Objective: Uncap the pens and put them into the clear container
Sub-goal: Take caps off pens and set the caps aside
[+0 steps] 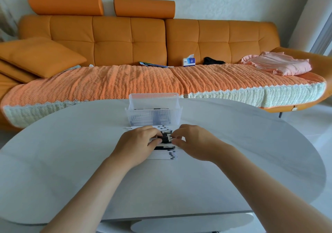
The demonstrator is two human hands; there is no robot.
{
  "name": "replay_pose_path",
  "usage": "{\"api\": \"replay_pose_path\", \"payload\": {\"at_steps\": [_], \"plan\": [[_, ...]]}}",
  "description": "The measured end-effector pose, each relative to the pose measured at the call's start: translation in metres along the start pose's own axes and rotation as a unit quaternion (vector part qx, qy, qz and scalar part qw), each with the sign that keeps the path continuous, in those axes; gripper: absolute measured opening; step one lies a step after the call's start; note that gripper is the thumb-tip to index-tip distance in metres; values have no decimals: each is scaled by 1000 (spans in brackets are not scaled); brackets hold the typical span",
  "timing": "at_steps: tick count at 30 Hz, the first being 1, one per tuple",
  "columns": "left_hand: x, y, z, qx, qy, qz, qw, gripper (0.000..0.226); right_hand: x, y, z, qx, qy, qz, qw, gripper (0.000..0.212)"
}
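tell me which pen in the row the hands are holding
The mid-row pen, pinched between the left hand and right hand; the other pens lie loose on the table.

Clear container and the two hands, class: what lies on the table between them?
Head view: white pens lie side by side on the table between the clear container and the left hand and right hand, which hold a capped pen.
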State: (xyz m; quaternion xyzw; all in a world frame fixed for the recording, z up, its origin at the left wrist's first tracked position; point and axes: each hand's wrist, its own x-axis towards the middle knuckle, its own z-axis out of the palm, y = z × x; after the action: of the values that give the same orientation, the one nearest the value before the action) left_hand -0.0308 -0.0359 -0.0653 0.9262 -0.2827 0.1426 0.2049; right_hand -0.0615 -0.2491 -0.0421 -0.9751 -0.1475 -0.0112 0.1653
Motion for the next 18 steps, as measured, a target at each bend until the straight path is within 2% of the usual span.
{"api": "replay_pose_path", "payload": {"at_steps": [7,13,18], "plan": [[-6,-2,-7,4,11,-10,1000,14,5,-13,2,-32,0,-21,999,29],[-12,-2,-17,-21,-12,-36,999,10,3,-27,4,-38,27,-13,999,27],[-18,0,-27,-24,-45,-42,998,15,1,-38,2,-19,56,-2,998,15]]}}
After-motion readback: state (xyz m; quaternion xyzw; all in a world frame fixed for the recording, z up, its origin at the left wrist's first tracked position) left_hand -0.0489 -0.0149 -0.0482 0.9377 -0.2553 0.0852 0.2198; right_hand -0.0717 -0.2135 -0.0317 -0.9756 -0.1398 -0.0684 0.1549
